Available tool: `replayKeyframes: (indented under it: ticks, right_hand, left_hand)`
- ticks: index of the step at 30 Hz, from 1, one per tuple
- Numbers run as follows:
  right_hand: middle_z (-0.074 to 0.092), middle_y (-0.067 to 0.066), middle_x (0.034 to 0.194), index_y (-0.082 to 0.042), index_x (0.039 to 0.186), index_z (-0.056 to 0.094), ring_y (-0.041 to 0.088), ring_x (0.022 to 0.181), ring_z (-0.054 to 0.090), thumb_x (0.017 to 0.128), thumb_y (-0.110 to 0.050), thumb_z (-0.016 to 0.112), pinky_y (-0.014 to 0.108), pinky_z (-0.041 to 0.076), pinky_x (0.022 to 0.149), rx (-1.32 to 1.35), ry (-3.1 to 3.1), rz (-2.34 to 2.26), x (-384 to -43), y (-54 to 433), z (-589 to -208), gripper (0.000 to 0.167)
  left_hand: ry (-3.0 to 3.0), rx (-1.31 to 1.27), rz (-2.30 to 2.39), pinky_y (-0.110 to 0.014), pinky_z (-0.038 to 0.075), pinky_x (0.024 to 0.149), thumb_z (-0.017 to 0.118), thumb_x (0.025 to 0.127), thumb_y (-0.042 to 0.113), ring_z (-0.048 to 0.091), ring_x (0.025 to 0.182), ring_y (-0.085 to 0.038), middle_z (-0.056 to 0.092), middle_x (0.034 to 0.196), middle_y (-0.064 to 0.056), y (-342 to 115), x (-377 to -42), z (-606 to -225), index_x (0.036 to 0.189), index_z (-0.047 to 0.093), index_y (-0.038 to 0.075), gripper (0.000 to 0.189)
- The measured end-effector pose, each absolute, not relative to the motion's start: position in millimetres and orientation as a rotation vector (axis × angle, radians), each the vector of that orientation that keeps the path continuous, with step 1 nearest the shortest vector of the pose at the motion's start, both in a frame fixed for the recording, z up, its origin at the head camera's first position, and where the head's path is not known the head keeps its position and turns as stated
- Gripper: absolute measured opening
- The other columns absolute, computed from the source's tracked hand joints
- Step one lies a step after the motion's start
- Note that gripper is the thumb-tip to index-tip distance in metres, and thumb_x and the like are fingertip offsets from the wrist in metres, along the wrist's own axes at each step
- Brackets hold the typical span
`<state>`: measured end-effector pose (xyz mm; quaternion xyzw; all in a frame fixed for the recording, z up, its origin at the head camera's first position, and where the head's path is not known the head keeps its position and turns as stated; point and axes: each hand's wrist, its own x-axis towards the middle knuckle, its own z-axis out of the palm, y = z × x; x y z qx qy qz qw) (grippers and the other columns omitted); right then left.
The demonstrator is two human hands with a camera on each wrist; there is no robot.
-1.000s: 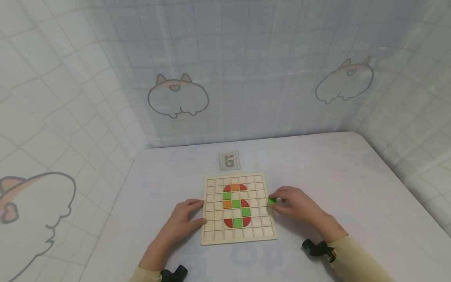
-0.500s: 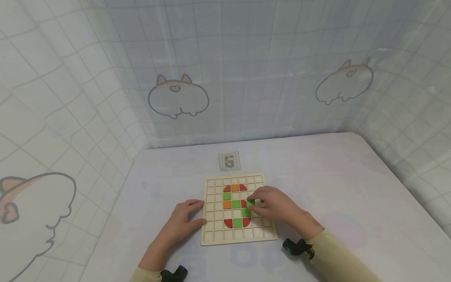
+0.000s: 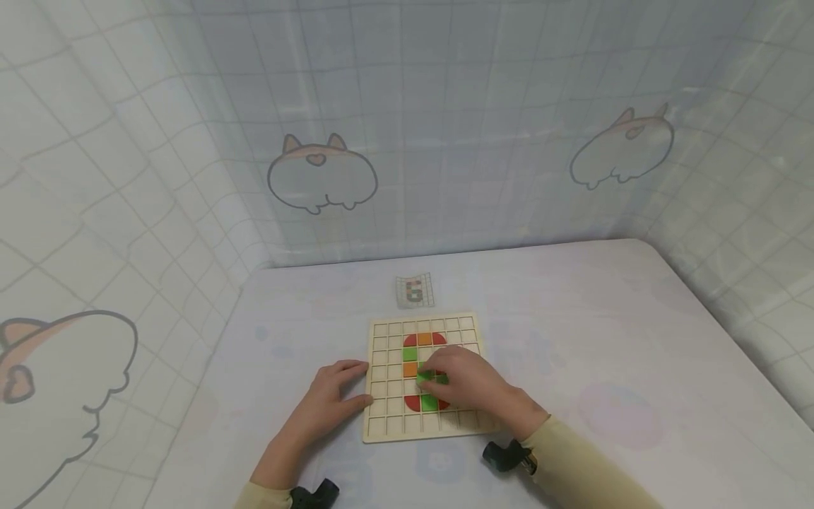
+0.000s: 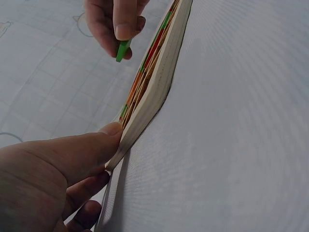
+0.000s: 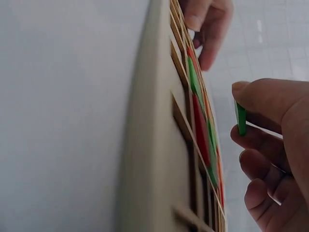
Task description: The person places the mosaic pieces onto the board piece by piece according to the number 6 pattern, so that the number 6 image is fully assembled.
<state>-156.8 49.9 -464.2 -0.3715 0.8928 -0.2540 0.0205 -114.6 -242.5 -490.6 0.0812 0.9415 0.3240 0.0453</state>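
My right hand (image 3: 469, 379) pinches a green square tile (image 5: 240, 117) between thumb and fingers, above the middle of a wooden grid board (image 3: 385, 410). In the left wrist view the tile stands tilted on edge, apart from the board. My left hand (image 3: 327, 399) touches the board's left edge, its thumb and fingertips spaced along the rim. Red, orange and green tiles lie in the board's cells, among them an orange square (image 3: 424, 339) at the top and a red rounded tile (image 3: 413, 403) at the bottom. The right hand hides part of the pattern.
A small gridded card (image 3: 415, 290) with a coloured tile pattern lies behind the board. A pale cloth (image 3: 572, 318) covers the table, and curtains with cartoon animals (image 3: 322, 177) close off the back and sides. Each wrist wears a black device (image 3: 505, 457).
My right hand has carried the green tile leftward from beyond the board's right edge to over its middle. The left hand and the board have stayed where they were.
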Motion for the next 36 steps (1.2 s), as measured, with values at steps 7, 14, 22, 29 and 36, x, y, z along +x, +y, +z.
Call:
replayKeyframes:
  ticks: [7, 14, 22, 29, 36]
  right_hand:
    - [0.068, -0.017, 0.1, -0.023, 0.105, 0.077, 0.004, 0.097, 0.061, 0.091, -0.037, 0.071, 0.028, 0.049, 0.088, -1.166, 2.772, -0.811, -153.8, 37.6, -470.5, 0.02]
    - [0.069, -0.019, 0.099, -0.024, 0.102, 0.078, 0.003, 0.092, 0.059, 0.092, -0.033, 0.072, 0.027, 0.049, 0.084, -1.258, 2.774, -0.771, -152.6, 32.5, -474.3, 0.015]
    - [0.071, -0.017, 0.104, -0.024, 0.102, 0.08, 0.004, 0.093, 0.061, 0.092, -0.034, 0.072, 0.022, 0.049, 0.08, -1.41, 2.843, -0.643, -152.4, 30.9, -478.9, 0.016]
    - [0.071, -0.017, 0.101, -0.025, 0.097, 0.081, 0.004, 0.083, 0.058, 0.092, -0.035, 0.072, 0.019, 0.048, 0.07, -1.413, 2.893, -0.556, -149.7, 27.5, -475.6, 0.015]
    - [0.071, -0.017, 0.102, -0.025, 0.098, 0.081, 0.005, 0.085, 0.06, 0.092, -0.035, 0.072, 0.022, 0.05, 0.073, -1.382, 2.906, -0.541, -148.3, 26.7, -475.0, 0.015]
  left_hand:
    - [2.891, 0.286, 0.991, -0.051, 0.036, 0.105, 0.081, 0.082, 0.038, 0.043, 0.129, -0.029, 0.055, 0.136, 0.002, -242.0, -115.0, -488.7, 0.135, 0.063, 0.015, 0.06]
    - [2.878, 0.288, 1.004, -0.052, 0.034, 0.107, 0.08, 0.083, 0.038, 0.043, 0.13, -0.029, 0.055, 0.136, 0.002, -242.0, -114.5, -488.7, 0.135, 0.063, 0.015, 0.06]
    - [2.877, 0.28, 1.01, -0.051, 0.035, 0.106, 0.08, 0.083, 0.037, 0.043, 0.128, -0.029, 0.055, 0.135, 0.003, -241.5, -114.9, -487.1, 0.135, 0.063, 0.014, 0.059]
    - [2.872, 0.267, 1.006, -0.05, 0.035, 0.106, 0.08, 0.083, 0.037, 0.043, 0.128, -0.028, 0.055, 0.135, 0.003, -240.6, -115.6, -486.1, 0.135, 0.063, 0.015, 0.059]
    - [2.875, 0.264, 0.998, -0.049, 0.035, 0.106, 0.081, 0.083, 0.038, 0.043, 0.128, -0.027, 0.055, 0.135, 0.004, -240.6, -117.2, -486.8, 0.135, 0.063, 0.016, 0.06]
